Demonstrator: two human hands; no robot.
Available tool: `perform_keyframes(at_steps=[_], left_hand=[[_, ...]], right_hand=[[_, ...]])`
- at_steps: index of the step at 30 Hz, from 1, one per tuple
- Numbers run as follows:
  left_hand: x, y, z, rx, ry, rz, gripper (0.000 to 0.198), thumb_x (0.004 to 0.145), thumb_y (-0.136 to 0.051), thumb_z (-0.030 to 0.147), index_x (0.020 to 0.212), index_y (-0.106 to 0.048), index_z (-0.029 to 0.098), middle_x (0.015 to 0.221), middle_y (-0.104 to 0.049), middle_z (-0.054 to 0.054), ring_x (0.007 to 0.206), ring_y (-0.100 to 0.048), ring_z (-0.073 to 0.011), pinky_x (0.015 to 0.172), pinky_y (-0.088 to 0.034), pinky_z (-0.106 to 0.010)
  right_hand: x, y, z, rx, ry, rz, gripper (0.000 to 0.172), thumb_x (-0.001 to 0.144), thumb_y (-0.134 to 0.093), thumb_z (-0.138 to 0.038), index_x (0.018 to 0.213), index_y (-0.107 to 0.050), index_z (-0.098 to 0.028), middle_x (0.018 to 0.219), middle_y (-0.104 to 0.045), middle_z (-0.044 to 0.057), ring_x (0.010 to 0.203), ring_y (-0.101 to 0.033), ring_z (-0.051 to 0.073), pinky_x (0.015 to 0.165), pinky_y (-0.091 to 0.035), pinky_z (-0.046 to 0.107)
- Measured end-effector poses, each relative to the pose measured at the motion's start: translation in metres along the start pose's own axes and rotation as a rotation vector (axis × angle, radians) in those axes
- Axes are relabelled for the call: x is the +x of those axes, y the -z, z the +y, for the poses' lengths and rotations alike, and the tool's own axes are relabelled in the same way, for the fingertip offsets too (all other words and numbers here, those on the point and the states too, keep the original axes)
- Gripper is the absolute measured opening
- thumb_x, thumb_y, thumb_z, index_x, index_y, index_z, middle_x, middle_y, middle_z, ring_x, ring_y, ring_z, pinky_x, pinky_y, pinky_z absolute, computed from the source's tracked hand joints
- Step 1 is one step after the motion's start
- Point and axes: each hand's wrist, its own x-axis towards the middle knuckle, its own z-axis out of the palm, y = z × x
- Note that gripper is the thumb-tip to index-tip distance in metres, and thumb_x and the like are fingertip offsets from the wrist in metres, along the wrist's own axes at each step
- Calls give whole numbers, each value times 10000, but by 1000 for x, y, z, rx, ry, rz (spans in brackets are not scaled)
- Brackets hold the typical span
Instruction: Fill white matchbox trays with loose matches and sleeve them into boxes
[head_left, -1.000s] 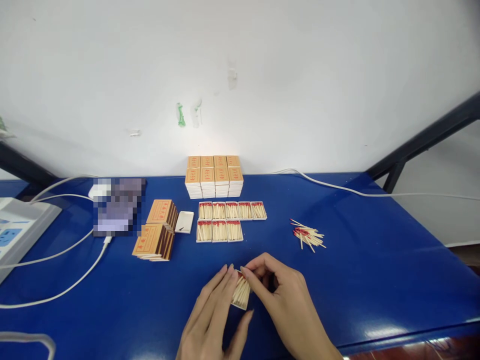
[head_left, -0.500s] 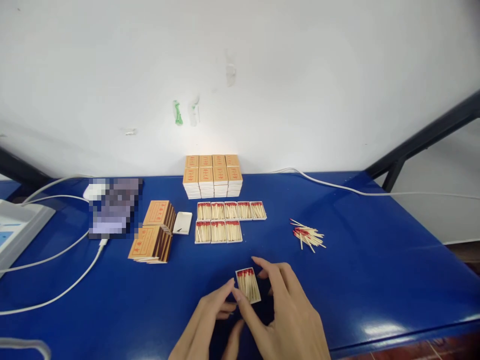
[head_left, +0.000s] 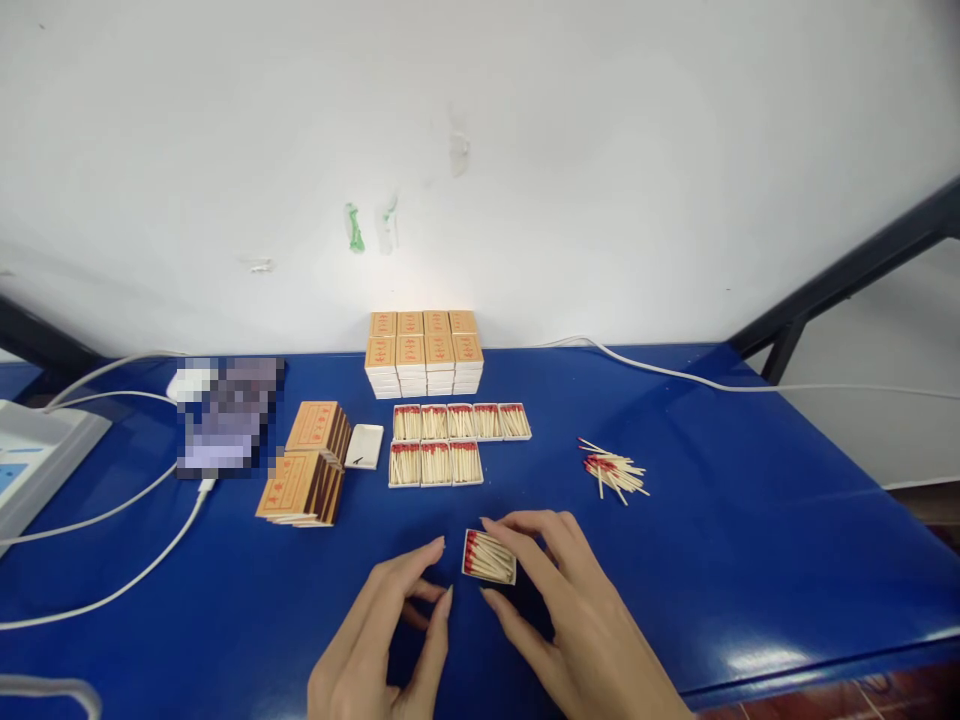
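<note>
A small white matchbox tray point(head_left: 489, 580) of red-headed matches lies turned sideways between my hands, its match heads toward the left. My right hand point(head_left: 570, 610) spans it from the right, forefinger along the far edge and thumb at the near edge. The forefinger covers part of the tray's far right corner. Just left of the tray, my left hand point(head_left: 390, 630) is open, with thumb and forefinger apart and nothing between them. Beyond the hands stand two rows of filled match trays point(head_left: 435, 465), side by side. A loose pile of matches point(head_left: 615, 470) lies to the right.
Stacked orange matchboxes point(head_left: 425, 352) stand against the wall. More matchbox covers point(head_left: 304, 480) are piled at the left beside an empty white tray point(head_left: 365, 446). A pixelated phone point(head_left: 229, 415), white cables point(head_left: 150, 590) and a grey-white device point(head_left: 37, 450) occupy the left of the blue table point(head_left: 720, 560).
The match tray has turned about a quarter turn, heads now leftward, and shifted slightly left. My left hand has moved away to the left, while my right fingers have come around the tray.
</note>
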Motion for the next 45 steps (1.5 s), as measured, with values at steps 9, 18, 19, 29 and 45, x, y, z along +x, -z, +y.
perform_keyframes(at_steps=[9, 18, 19, 29, 45], left_hand=[[9, 2, -4, 44, -28, -33, 331, 1114, -629, 320, 1425, -687, 414, 1138, -768, 38, 736, -717, -99, 793, -647, -218], [9, -1, -4, 37, -12, -55, 327, 1124, -619, 324, 1433, -667, 420, 1079, -755, 46, 699, -696, -98, 749, -639, -222], [9, -1, -4, 37, -13, -55, 330, 1124, -622, 326, 1437, -663, 422, 1077, -753, 46, 697, -695, -97, 749, -641, -221], [10, -3, -5, 37, -57, -47, 304, 1121, -615, 297, 1408, -703, 345, 1073, -771, -3, 686, -712, -111, 649, -618, -223], [10, -11, -2, -87, -94, -128, 356, 1107, -643, 279, 1441, -721, 373, 1021, -814, 40, 770, -754, -106, 779, -640, -190]], right_hand=[[0, 8, 9, 164, -66, -100, 456, 1084, -681, -205, 1509, -615, -357, 1417, -689, 59, 1286, -705, 240, 1080, -662, 414], [4, 0, 9, 187, -83, -48, 441, 1069, -679, -185, 1475, -636, -351, 1356, -710, 54, 1220, -725, 235, 1101, -653, 444], [4, 0, 8, 179, -84, -44, 460, 1057, -692, -177, 1480, -636, -347, 1354, -711, 55, 1212, -725, 236, 1072, -664, 426], [0, -4, 7, 132, -79, 27, 457, 1031, -707, -162, 1447, -645, -339, 1289, -724, 50, 1140, -745, 223, 955, -685, 365], [-7, 10, 15, 187, -234, -111, 513, 1021, -786, -238, 1494, -638, -371, 1251, -710, 30, 1030, -755, 198, 899, -682, 318]])
